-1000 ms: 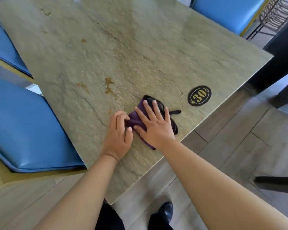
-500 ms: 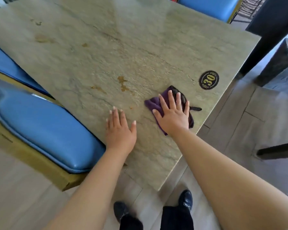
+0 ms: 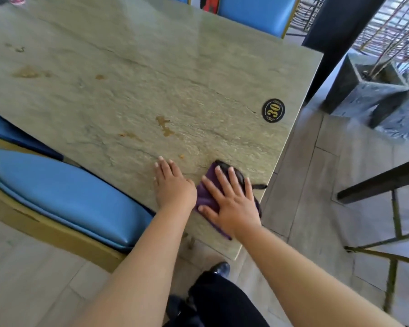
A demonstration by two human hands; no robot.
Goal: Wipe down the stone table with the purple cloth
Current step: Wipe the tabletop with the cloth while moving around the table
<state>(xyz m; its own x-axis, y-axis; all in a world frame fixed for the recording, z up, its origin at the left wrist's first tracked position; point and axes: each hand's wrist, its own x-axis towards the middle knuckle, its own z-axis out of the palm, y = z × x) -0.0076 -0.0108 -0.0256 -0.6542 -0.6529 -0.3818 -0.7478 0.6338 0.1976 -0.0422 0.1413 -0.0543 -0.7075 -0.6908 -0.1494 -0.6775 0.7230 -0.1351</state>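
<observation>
One stone table (image 3: 132, 74) is showing, one purple cloth (image 3: 207, 195), two hands, one round black tag (image 3: 273, 110) reading 30, and at least three blue cushioned seats: one (image 3: 64, 199) lying just left of the left hand, a second partly hidden behind it, and one (image 3: 255, 13) standing at the far edge of the table. About seven brownish stains are showing on the stone, the largest (image 3: 164, 125) sitting ahead of the left hand.

The right hand (image 3: 229, 201) is lying flat with fingers spread and straight, pressing down on the purple cloth near the table's close right corner. The cloth is sticking out from under the palm on the thumb side and beyond the fingertips, and a dark loop is poking out to the right of the little finger. The left hand (image 3: 172, 182) is resting flat on the bare stone just beside the cloth, fingers straight and close together, holding nothing; its thumb side is lying right against the cloth's edge.

The stone is looking greenish-grey, veined and glossy, catching light at the far side. The tag is sitting ahead of the right hand, near the right edge. Grey plank flooring (image 3: 316, 175) is running to the right of the right hand, where a dark post (image 3: 335, 36) and a grey stone planter (image 3: 373, 95) are standing. Below the arms, dark trousers and a black shoe (image 3: 220, 268) are showing.
</observation>
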